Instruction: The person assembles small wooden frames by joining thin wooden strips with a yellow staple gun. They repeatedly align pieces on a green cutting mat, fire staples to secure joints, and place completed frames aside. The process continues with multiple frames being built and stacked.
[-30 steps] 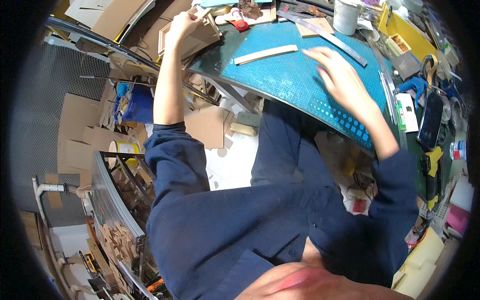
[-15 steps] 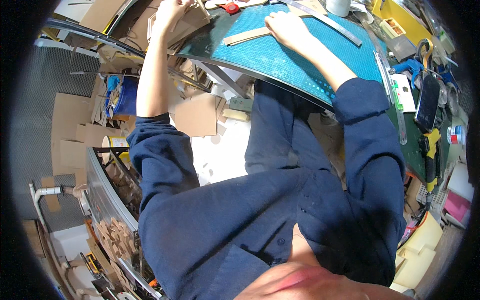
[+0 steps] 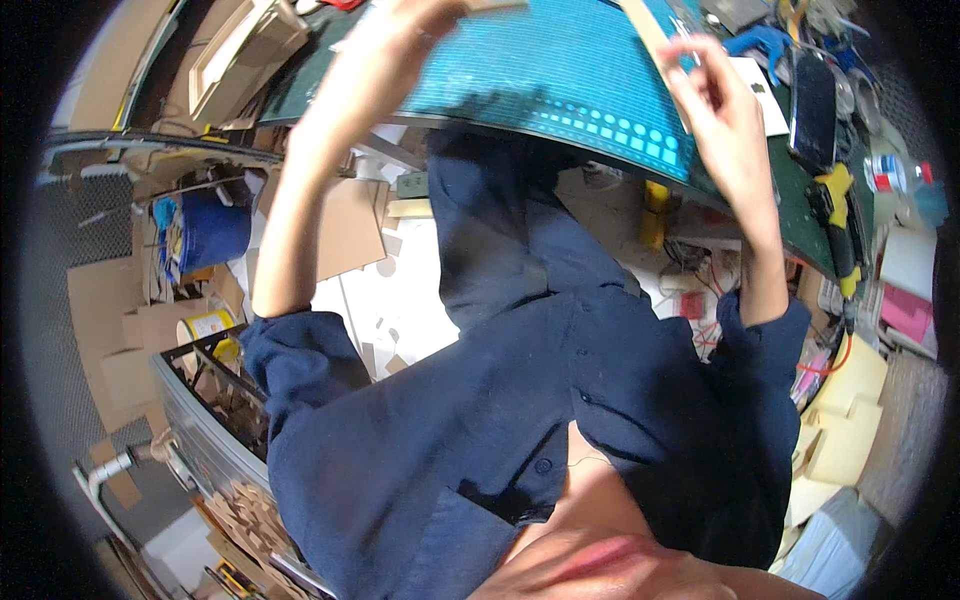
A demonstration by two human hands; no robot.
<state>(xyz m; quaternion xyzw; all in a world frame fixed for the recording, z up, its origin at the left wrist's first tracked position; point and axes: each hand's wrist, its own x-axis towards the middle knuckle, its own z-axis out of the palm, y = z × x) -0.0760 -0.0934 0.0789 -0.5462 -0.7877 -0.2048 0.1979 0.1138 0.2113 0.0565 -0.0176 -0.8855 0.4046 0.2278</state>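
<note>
My left hand (image 3: 415, 35) is raised over the far left part of a teal cutting mat (image 3: 560, 70). It is blurred and its fingers run past the upper edge; the end of a tan strip (image 3: 497, 5) shows beside them, but whether they hold it cannot be made out. Over the mat's right edge, my right hand (image 3: 722, 100) has its fingers curled round a pale wooden strip (image 3: 645, 25), which slants up and away from them. Left of the mat, near my left forearm, stands a shallow tan wooden box (image 3: 240, 60).
On the bench's right side lie a dark phone (image 3: 813, 110), a white card (image 3: 757, 90), a blue clamp-like tool (image 3: 760, 45) and a yellow-black tool (image 3: 835, 210). A blue bin (image 3: 205, 232) and cardboard sheets (image 3: 110, 310) stand at left. A metal-sided cabinet (image 3: 205, 430) is beside me.
My left hand has moved from the wooden box to over the mat. My right hand has left the strips at the mat's middle for its right edge. The whole view has shifted.
</note>
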